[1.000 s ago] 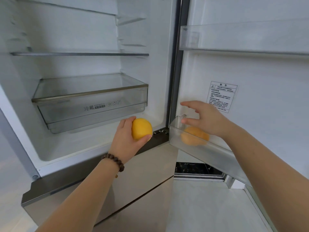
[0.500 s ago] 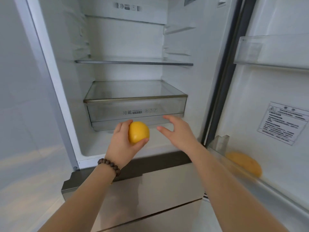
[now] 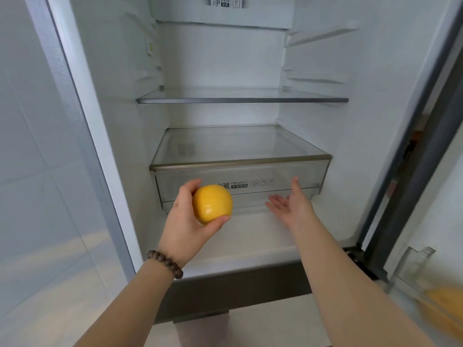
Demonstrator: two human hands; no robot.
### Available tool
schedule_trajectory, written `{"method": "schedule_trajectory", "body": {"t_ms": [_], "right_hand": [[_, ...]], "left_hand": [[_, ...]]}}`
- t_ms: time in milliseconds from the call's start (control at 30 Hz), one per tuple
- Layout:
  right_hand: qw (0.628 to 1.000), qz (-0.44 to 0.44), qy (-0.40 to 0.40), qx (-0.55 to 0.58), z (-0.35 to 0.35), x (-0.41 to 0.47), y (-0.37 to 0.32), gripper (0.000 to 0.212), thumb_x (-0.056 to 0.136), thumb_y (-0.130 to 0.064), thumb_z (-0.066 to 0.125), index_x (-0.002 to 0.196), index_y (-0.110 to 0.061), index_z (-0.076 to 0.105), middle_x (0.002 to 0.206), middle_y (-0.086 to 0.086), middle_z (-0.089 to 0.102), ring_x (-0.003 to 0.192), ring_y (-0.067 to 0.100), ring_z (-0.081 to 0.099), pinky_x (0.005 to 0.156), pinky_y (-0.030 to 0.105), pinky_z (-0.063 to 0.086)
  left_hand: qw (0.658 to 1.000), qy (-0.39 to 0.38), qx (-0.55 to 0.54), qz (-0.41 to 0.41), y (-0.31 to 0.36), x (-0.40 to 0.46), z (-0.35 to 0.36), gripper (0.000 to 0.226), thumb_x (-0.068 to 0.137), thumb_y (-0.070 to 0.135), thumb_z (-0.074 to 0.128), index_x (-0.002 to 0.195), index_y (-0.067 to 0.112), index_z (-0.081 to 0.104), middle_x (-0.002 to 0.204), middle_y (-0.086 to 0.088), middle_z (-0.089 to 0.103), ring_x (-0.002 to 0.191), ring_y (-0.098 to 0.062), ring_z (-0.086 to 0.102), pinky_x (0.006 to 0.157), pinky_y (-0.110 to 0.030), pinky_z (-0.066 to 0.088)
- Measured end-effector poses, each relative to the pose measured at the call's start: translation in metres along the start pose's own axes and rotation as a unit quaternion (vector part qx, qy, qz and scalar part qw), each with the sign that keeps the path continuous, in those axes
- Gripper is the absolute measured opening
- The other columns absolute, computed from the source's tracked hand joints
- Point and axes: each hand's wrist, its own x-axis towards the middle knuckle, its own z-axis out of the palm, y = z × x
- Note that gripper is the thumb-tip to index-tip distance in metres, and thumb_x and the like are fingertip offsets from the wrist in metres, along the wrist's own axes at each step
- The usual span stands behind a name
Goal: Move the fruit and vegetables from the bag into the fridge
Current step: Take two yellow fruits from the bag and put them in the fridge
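My left hand (image 3: 184, 221) grips a round yellow fruit (image 3: 212, 204) in front of the open fridge, just before the clear crisper drawer (image 3: 288, 176). My right hand (image 3: 292, 206) reaches palm-up with straight fingers toward the lower front of that drawer and holds nothing. A second yellow-orange fruit (image 3: 443, 304) lies blurred in the door bin (image 3: 413, 266) at the lower right. The bag is out of view.
A glass shelf (image 3: 240, 99) spans the fridge above the drawer. The bare white fridge floor (image 3: 250, 236) lies under the drawer. The open door stands at the right, a white tiled wall at the left.
The view swung left from the door to the fridge interior. My right hand left the fruit in the door bin and moved to the drawer front. My left hand rose with its fruit.
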Motion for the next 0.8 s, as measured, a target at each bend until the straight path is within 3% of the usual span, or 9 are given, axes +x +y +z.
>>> {"method": "schedule_trajectory", "body": {"t_ms": [200,367,467,567,700,800], "right_hand": [[1.000,-0.011,0.027,0.012,0.004,0.012,0.006,0.067,0.087,-0.046,0.056,0.134,-0.002,0.036,0.107,0.024,0.054,0.114,0.034,0.057,0.074,0.043,0.051],[0.999,-0.017,0.024,0.014,-0.004,0.007,0.008,0.066,0.087,-0.045,0.056,0.133,-0.001,0.036,0.128,0.028,0.048,0.112,0.035,0.057,0.078,0.044,0.052],[1.000,-0.016,0.014,0.016,-0.013,-0.003,0.010,0.066,0.087,-0.044,0.056,0.133,-0.001,0.036,0.121,0.027,0.051,0.097,0.032,0.058,0.078,0.044,0.051],[1.000,-0.016,0.009,0.016,-0.021,-0.016,0.012,0.066,0.086,-0.045,0.058,0.131,-0.002,0.036,0.100,0.021,0.054,0.087,0.028,0.059,0.074,0.042,0.052],[1.000,-0.017,0.004,0.021,-0.033,-0.038,0.015,0.060,0.086,-0.044,0.058,0.127,-0.005,0.039,0.097,0.020,0.054,0.087,0.027,0.060,0.075,0.042,0.053],[1.000,-0.019,0.007,0.001,-0.042,-0.055,0.017,0.047,0.084,-0.047,0.058,0.112,-0.012,0.044,0.100,0.019,0.056,0.090,0.026,0.062,0.076,0.041,0.055]], "left_hand": [[1.000,-0.017,-0.016,0.015,-0.012,0.013,0.005,0.070,0.061,0.047,0.082,0.117,0.034,0.041,0.119,0.010,0.050,0.108,-0.009,0.049,0.088,-0.030,0.047],[0.999,0.002,-0.042,0.026,-0.004,0.011,0.010,0.070,0.062,0.041,0.082,0.122,0.032,0.047,0.120,0.005,0.043,0.107,0.011,0.041,0.089,-0.028,0.047],[0.998,0.000,-0.043,0.038,0.004,0.006,0.010,0.072,0.061,0.045,0.076,0.126,0.038,0.046,0.120,0.003,0.041,0.107,0.001,0.044,0.089,-0.019,0.041],[0.998,-0.012,-0.040,0.048,0.015,-0.002,0.008,0.072,0.065,0.044,0.078,0.127,0.043,0.042,0.124,0.003,0.045,0.107,-0.005,0.045,0.086,-0.016,0.040],[0.995,-0.018,-0.066,0.065,0.034,-0.017,0.005,0.068,0.065,0.053,0.071,0.125,0.044,0.041,0.123,0.017,0.049,0.111,-0.005,0.049,0.087,-0.026,0.049],[0.994,-0.025,-0.091,0.059,0.048,-0.029,0.003,0.066,0.065,0.051,0.072,0.123,0.047,0.041,0.122,0.027,0.046,0.110,-0.010,0.053,0.084,-0.031,0.053]]}}
